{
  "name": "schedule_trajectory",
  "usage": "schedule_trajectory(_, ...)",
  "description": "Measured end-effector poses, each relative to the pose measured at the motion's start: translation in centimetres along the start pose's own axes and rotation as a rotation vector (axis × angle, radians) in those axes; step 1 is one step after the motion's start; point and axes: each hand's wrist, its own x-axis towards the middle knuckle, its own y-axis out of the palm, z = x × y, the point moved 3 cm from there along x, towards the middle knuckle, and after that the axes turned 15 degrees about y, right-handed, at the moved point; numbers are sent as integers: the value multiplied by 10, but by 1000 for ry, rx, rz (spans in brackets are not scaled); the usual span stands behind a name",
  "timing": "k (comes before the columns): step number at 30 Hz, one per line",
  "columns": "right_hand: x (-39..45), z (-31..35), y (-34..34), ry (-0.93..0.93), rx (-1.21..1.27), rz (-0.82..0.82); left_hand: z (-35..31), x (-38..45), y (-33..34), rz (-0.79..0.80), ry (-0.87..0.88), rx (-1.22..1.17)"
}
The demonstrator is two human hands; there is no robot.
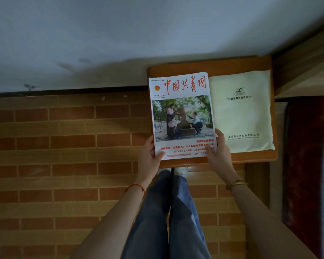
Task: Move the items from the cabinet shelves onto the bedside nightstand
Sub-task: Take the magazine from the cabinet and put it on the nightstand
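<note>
A magazine [181, 116] with red title characters and a photo cover lies over the left half of the brown wooden nightstand [209, 67]. My left hand [151, 156] grips its lower left corner, thumb on the cover. My right hand [219, 152] grips its lower right corner the same way. A cream cloth pouch [241, 113] with printed text lies flat on the nightstand's right half, touching the magazine's right edge.
A grey-white wall runs behind the nightstand. The floor to the left has a brick pattern [64, 146]. A wooden bed frame [305, 58] and a red patterned mattress edge [307, 165] stand at the right. My legs in jeans [172, 212] are below.
</note>
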Motion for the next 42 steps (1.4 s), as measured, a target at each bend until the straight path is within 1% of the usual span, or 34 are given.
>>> schedule_trajectory(3, 3, -4, -3, -44, -60, -17, 5, 1, 3, 28, 32, 80)
schedule_trajectory(8, 9, -6, -6, -150, -223, -84, 7, 4, 0, 48, 104, 306)
schedule_trajectory(13, 7, -3, -4, -172, -379, -182, 2, 7, -1, 78, 137, 441)
schedule_trajectory(16, 3, 2, -9, -158, -370, -210, -6, 6, -2, 98, 119, 501)
schedule_trajectory(19, -7, 12, -25, -202, -375, -255, -22, 0, -7, 80, 128, 598)
schedule_trajectory(24, -43, 42, -71, -308, -339, -318, -79, -21, -23, 66, 238, 663)
schedule_trajectory(29, -110, 72, -124, -410, -319, -372, -159, -64, -45, 83, 485, 759)
schedule_trajectory(34, -187, 82, -173, -453, -290, -442, -235, -116, -63, 94, 672, 884)
schedule_trajectory(38, -240, 80, -200, -482, -259, -514, -275, -152, -71, 71, 745, 922)
schedule_trajectory(42, -280, 75, -211, -492, -246, -571, -298, -181, -74, 76, 779, 914)
